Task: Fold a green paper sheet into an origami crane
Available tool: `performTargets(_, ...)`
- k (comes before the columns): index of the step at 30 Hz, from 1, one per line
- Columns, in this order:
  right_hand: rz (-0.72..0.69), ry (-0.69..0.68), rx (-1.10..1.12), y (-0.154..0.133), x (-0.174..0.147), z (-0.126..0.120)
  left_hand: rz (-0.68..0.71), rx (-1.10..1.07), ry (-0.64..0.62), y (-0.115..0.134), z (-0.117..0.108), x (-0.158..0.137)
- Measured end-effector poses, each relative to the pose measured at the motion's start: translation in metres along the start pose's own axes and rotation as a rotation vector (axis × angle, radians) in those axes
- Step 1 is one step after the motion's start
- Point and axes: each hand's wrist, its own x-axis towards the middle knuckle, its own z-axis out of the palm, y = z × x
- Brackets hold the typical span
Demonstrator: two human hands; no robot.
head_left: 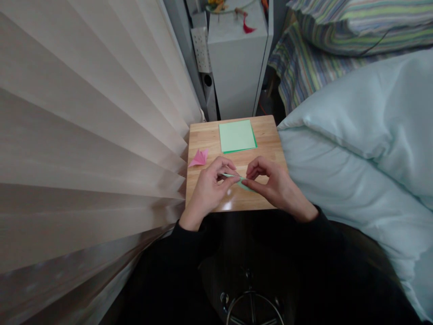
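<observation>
Between my two hands is a small piece of folded green origami paper (246,185), held above the near part of a wooden table (265,131). My left hand (216,179) pinches it between thumb and fingers, and a narrow pale point sticks out by those fingers. From the other side my right hand (267,180) grips it with thumb and index finger, the other fingers curled. Much of the paper is hidden by the fingertips. A pink folded paper figure (199,157) rests left of my left hand. Beyond both hands lies a stack of square green paper (237,136).
Pleated curtain (135,135) folds hang along the table's left edge. To the right is a bed with a pale blue quilt (338,149) and a striped pillow (372,27). A white cabinet (237,67) stands behind the table, with a red tassel (248,26) on top.
</observation>
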Motion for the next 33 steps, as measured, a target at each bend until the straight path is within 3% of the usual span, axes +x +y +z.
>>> performTargets(3, -0.007, -0.039, 0.059, 0.003, 0.001, 0.004, -0.031, -0.104, 0.085, 0.001, 0.005, 0.001)
performTargets(9, -0.044, 0.157, 0.199, -0.001, -0.001, 0.021, -0.104, -0.336, 0.329, 0.001, 0.021, 0.0)
performTargets(26, 0.021, 0.237, 0.284, 0.0, -0.002, 0.034, 0.065, -0.127, 0.436, 0.006, 0.026, -0.001)
performTargets(33, 0.026, 0.217, 0.266, 0.0, -0.003, 0.035, -0.009, -0.167, 0.372, 0.007, 0.019, 0.001)
